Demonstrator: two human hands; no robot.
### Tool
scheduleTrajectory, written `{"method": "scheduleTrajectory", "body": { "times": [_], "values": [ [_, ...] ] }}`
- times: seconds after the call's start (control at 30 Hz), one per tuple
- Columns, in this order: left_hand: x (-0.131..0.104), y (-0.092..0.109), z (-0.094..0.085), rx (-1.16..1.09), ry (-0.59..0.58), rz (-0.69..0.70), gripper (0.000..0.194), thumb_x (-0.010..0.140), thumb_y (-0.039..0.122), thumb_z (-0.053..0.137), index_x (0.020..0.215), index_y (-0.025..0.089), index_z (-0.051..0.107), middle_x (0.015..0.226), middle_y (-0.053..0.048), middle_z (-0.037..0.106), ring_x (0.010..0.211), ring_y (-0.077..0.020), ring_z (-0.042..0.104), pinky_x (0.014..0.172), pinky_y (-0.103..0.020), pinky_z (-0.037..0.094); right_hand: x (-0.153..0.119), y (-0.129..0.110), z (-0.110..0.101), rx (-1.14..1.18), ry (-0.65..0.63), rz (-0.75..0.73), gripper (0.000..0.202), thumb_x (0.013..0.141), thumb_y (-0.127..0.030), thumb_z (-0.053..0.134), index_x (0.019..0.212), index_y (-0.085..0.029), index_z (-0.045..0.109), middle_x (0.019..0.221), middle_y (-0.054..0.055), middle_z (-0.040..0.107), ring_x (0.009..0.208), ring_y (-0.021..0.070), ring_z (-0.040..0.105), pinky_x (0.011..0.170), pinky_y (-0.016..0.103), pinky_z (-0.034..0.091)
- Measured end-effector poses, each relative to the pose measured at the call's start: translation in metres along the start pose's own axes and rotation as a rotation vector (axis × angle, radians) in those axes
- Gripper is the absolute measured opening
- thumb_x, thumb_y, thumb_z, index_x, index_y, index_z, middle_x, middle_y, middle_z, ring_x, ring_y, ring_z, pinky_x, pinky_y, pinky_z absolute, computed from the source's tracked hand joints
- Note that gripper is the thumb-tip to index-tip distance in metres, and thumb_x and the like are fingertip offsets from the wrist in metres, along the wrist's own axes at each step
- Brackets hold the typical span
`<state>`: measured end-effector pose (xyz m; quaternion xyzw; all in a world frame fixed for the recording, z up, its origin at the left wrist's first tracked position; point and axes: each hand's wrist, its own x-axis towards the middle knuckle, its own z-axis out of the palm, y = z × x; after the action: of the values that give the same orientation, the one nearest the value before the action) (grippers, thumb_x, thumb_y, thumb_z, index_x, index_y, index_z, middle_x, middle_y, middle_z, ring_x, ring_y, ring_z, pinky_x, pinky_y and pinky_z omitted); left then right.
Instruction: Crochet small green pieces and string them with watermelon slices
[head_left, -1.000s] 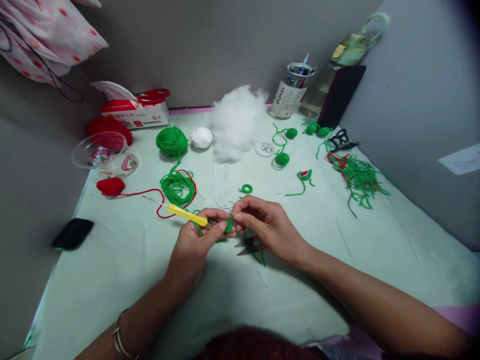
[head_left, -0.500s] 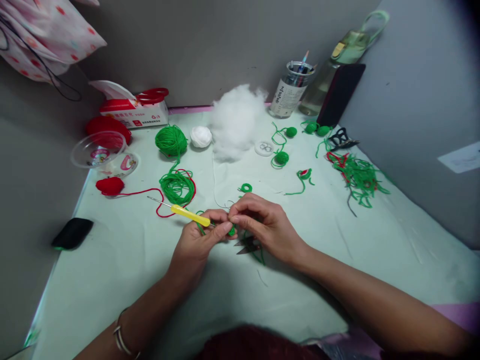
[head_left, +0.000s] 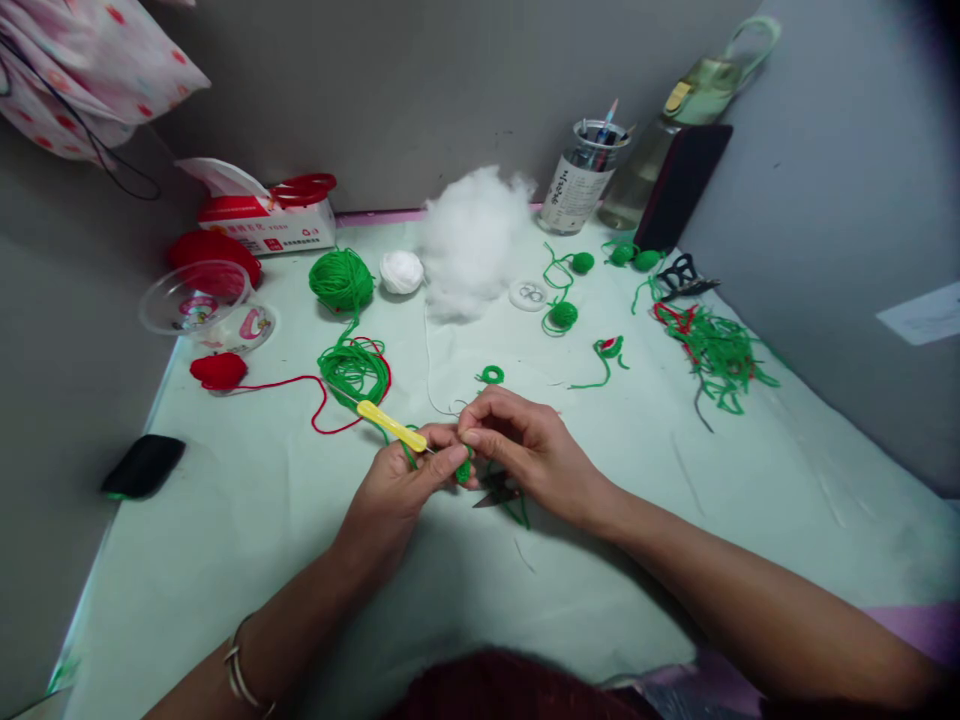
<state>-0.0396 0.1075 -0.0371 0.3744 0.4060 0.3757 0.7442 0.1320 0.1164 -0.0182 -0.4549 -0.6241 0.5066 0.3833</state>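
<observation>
My left hand is closed on a small green crochet piece, pinched under the thumb. A crochet hook with a yellow handle also rests in that hand, pointing up and to the left. The fingertips of my right hand pinch at the upper edge of the same piece; what exactly lies between them is too small to make out. Partly hidden below the right hand is a pair of scissors, with green yarn around it. A small green crochet ring lies just beyond my fingers.
Behind my hands are loose green yarn, a green yarn ball, a white yarn ball and fluffy stuffing. Yarn scraps lie to the right, near a bottle. A plastic tub stands at left.
The yellow hook has shifted slightly right and down in my left hand. The green piece has turned a little and shows more below the thumb. The right hand has barely moved.
</observation>
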Motion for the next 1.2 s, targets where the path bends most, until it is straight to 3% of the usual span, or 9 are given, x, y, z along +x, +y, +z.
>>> {"method": "scheduleTrajectory", "body": {
  "times": [0.27,0.47,0.7,1.0,1.2],
  "values": [
    [0.0006,0.0002,0.0007,-0.035,0.001,-0.019,0.019,0.086,0.033,0.073,0.076,0.017,0.068,0.070,0.002,0.064,0.071,-0.0113,0.058,0.073,-0.024,0.044,-0.0003,-0.0006,0.0006,0.118,-0.019,0.048,0.015,0.094,-0.027,0.061,0.083,-0.018,0.063,0.085,0.001,0.058,0.076,0.0142,0.058,0.070,0.030,0.046],
    [0.0015,-0.0009,-0.0013,-0.002,0.041,-0.060,0.019,0.080,0.034,0.078,0.085,0.017,0.071,0.070,0.002,0.066,0.069,-0.0116,0.057,0.072,-0.025,0.043,0.0012,-0.0005,-0.0017,0.032,0.010,0.021,0.013,0.094,-0.024,0.060,0.083,-0.018,0.063,0.084,0.000,0.058,0.076,0.0129,0.054,0.072,0.029,0.042],
    [0.0006,0.0039,-0.0001,-0.041,0.025,-0.065,0.017,0.078,0.030,0.076,0.076,0.017,0.065,0.070,0.003,0.059,0.067,-0.0113,0.053,0.069,-0.025,0.039,-0.0018,-0.0022,0.0004,0.061,-0.032,0.038,0.016,0.097,-0.028,0.053,0.085,-0.019,0.055,0.080,-0.001,0.053,0.074,0.0130,0.050,0.070,0.029,0.040],
    [-0.0005,0.0067,0.0005,-0.027,0.018,-0.056,0.016,0.077,0.026,0.072,0.071,0.018,0.060,0.074,0.002,0.059,0.064,-0.0118,0.050,0.067,-0.027,0.037,0.0032,0.0024,-0.0057,0.294,-0.013,0.156,0.024,0.093,-0.040,0.063,0.083,-0.019,0.055,0.070,-0.004,0.052,0.065,0.0110,0.046,0.060,0.026,0.034],
    [0.0021,0.0045,-0.0030,0.011,-0.019,-0.043,0.015,0.081,0.028,0.071,0.076,0.019,0.060,0.075,0.001,0.061,0.072,-0.0147,0.054,0.071,-0.028,0.041,0.0043,0.0060,-0.0076,0.507,-0.157,0.210,0.023,0.095,-0.040,0.063,0.089,-0.019,0.056,0.077,-0.002,0.060,0.059,0.0080,0.048,0.057,0.024,0.036]
  ]
}}
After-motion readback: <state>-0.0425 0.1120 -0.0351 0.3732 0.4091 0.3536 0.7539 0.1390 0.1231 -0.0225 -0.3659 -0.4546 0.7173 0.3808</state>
